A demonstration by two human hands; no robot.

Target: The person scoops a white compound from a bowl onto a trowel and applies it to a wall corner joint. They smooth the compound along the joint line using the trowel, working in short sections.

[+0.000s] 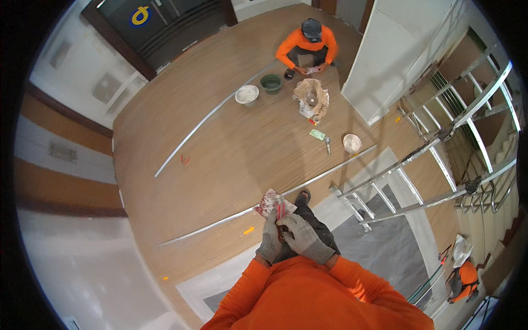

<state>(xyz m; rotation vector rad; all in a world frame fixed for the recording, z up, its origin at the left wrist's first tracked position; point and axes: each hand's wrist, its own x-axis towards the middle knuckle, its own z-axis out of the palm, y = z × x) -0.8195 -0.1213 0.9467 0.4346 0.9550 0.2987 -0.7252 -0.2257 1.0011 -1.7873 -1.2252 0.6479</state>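
Currently both gloved hands meet at chest height: left hand (269, 240) and right hand (301, 235) are closed together on a red-handled putty knife (273, 203) with a plaster-smeared blade, above the wooden floor (231, 154). Another person (308, 47) squats by a green bucket (270, 83).

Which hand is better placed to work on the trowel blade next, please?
Probably the right hand: it lies across the handle, nearest the trowel blade, while the left hand grips from below.

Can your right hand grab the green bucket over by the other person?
Probably not from here. The right hand is busy at the red-handled scraper, and the round green bucket sits far across the wooden floor, beside the crouching person.
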